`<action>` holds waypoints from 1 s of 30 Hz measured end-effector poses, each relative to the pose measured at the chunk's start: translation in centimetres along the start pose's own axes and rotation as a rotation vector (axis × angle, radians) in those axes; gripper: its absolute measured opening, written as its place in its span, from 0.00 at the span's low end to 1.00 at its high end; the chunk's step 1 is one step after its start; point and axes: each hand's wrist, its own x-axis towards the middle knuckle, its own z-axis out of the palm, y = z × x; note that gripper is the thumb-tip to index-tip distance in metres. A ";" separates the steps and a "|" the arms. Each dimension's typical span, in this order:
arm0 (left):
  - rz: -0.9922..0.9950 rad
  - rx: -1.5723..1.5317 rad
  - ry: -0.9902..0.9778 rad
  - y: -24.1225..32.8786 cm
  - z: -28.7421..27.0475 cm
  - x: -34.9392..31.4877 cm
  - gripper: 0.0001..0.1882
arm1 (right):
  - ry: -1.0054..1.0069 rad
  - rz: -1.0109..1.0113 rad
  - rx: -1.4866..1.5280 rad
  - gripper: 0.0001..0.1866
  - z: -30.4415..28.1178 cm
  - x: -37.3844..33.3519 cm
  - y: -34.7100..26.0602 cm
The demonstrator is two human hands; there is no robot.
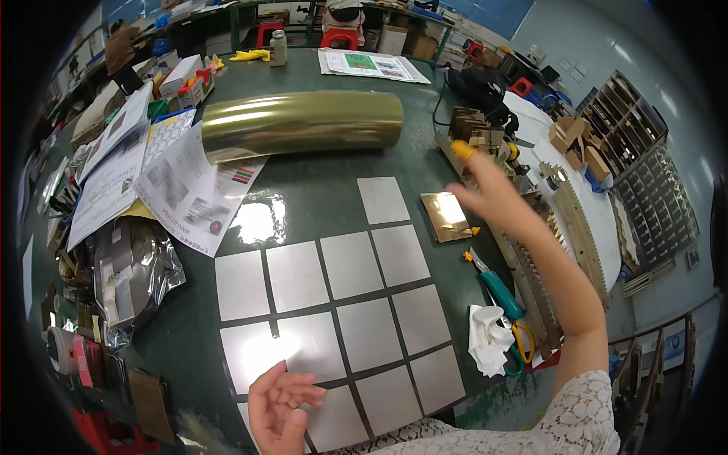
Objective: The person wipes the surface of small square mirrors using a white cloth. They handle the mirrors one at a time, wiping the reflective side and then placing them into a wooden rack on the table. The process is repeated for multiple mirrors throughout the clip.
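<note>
Flat silver-grey square plates lie in rows on the dark green table, with one more plate set apart beyond them. Over the near left plates hovers my left hand, fingers loosely bent and thumb apart, holding nothing visible. My right hand is blurred, stretched out at the right between a shiny gold-coloured square block and a wooden slotted rack. One of its fingers wears a yellow finger cot; thumb and finger are spread, with nothing seen between them.
A large gold-coloured film roll lies across the far side. Right of the plates are a green-handled cutter, scissors and crumpled white tissue. Printed papers and a silver plastic bag crowd the left.
</note>
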 end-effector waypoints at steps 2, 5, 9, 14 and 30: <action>0.016 -0.006 -0.011 -0.1 -0.2 -0.2 0.34 | -0.213 -0.036 -0.270 0.31 1.6 -2.6 -1.4; 0.011 -0.020 -0.045 -0.4 -0.2 -0.3 0.33 | -0.176 -0.239 -0.469 0.25 3.6 -6.2 0.3; 0.028 -0.019 -0.094 -0.7 -0.2 -0.6 0.32 | -0.117 -0.287 -0.561 0.16 5.4 -7.3 3.0; 0.010 -0.029 -0.098 -0.8 0.3 -1.3 0.31 | -0.161 -0.281 -0.555 0.12 5.3 -7.7 2.9; -0.347 -0.275 -0.357 0.4 6.6 -2.2 0.22 | 0.077 -0.772 -0.144 0.12 2.0 -16.3 -13.1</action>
